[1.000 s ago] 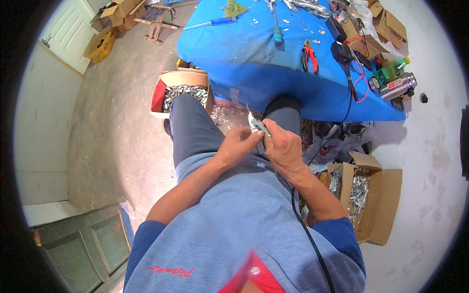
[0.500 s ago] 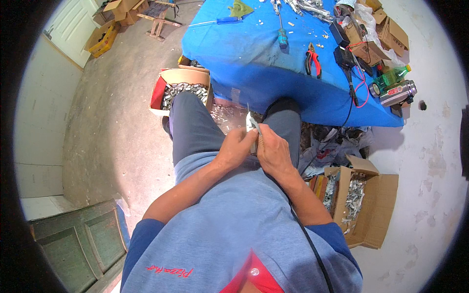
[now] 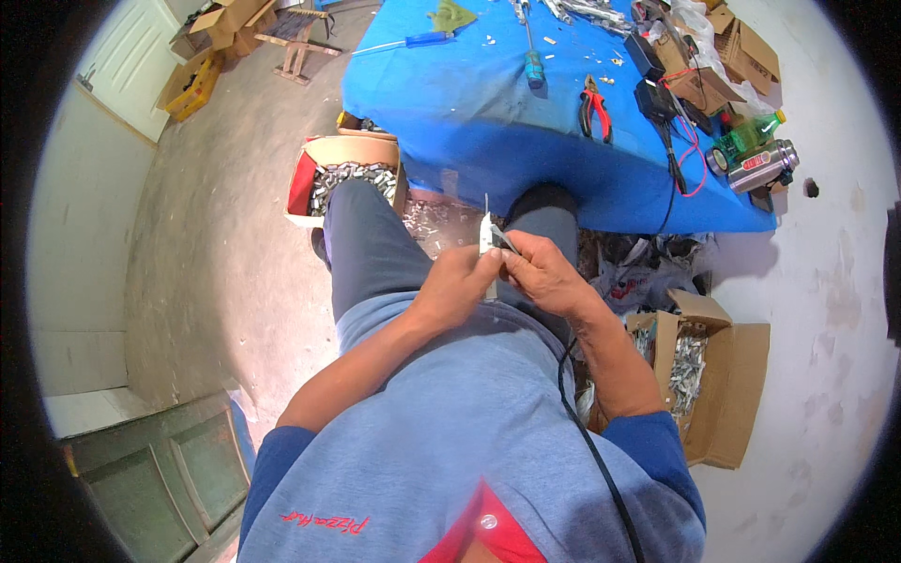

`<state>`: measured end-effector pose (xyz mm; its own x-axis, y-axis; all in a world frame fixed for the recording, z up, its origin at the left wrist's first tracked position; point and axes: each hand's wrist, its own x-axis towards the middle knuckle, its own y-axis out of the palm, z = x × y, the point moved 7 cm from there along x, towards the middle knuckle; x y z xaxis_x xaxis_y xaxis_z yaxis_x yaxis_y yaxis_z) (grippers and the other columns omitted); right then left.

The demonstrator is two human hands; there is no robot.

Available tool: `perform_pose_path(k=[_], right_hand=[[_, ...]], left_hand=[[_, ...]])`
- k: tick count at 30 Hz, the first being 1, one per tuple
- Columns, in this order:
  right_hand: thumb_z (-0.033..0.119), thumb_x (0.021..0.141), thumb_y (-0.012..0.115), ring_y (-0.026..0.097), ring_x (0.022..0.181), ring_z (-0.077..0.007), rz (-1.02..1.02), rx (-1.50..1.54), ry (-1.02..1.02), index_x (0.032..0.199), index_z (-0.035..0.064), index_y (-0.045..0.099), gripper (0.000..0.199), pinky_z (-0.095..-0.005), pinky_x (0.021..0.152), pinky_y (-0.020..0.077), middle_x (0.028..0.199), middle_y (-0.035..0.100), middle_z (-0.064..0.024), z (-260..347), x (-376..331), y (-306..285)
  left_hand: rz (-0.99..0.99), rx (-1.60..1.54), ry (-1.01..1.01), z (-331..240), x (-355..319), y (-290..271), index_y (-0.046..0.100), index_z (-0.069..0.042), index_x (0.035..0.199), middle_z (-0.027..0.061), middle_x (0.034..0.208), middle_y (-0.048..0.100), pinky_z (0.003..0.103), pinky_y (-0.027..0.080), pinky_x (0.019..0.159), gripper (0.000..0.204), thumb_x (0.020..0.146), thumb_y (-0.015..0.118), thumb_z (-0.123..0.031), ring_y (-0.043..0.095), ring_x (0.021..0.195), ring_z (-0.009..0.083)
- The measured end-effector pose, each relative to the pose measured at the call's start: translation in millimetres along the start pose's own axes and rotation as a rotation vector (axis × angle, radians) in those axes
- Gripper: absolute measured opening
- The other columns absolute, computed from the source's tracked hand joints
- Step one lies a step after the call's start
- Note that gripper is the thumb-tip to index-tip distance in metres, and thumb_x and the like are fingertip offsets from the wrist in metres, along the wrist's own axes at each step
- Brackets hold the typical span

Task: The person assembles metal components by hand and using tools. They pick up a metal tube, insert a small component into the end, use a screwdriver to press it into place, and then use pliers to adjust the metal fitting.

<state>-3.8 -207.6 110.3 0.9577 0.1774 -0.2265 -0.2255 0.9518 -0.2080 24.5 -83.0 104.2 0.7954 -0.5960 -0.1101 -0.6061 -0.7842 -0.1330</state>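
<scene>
Over my lap, my left hand (image 3: 456,283) is closed on a slim white plastic part (image 3: 485,232) with a thin metal pin standing up from its top. Close against it, my right hand (image 3: 549,274) pinches a flat grey strip (image 3: 505,241) that slants up toward the white part. Something dark shows between the two pieces. Whether the strip is joined to the white part I cannot tell. My fingers hide the lower ends of both.
A blue-covered table (image 3: 450,113) ahead carries red-handled pliers (image 3: 594,113), screwdrivers (image 3: 534,68), a green bottle (image 3: 751,139) and a steel flask (image 3: 765,167). A box of small metal cylinders (image 3: 352,178) stands by my left knee, an open carton of white parts (image 3: 723,375) at my right. A black cable (image 3: 601,446) crosses my shirt.
My right hand has shifted a little to the right, its forearm swinging outward. The grey strip now leans away from the white part. My left hand keeps its hold.
</scene>
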Motion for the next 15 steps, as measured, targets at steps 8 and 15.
perform_pose_path(k=[8,15], right_hand=[[0.032,0.099,0.051,0.044,0.063,-0.0076,0.249,0.447,0.216,0.093,0.0070,0.056,0.026,-0.0257,0.054,0.0380,0.074,0.049,0.0016,-7,-15,5],[0.038,0.095,0.060,0.047,0.048,-0.0143,0.051,0.307,0.079,0.087,0.0049,0.058,0.034,-0.0306,0.046,0.0408,0.059,0.051,0.0000,-23,-2,-3]], left_hand=[[0.104,-0.187,-0.065,7,-3,4,0.064,0.005,0.089,0.0029,0.070,0.059,0.030,0.043,0.059,0.046,0.100,0.046,-0.036,0.052,0.066,0.0109],[0.109,-0.145,-0.044,19,-3,7,0.063,-0.002,0.080,-0.0009,0.066,0.054,0.024,0.038,0.049,0.049,0.100,0.048,-0.045,0.048,0.057,0.0070]])
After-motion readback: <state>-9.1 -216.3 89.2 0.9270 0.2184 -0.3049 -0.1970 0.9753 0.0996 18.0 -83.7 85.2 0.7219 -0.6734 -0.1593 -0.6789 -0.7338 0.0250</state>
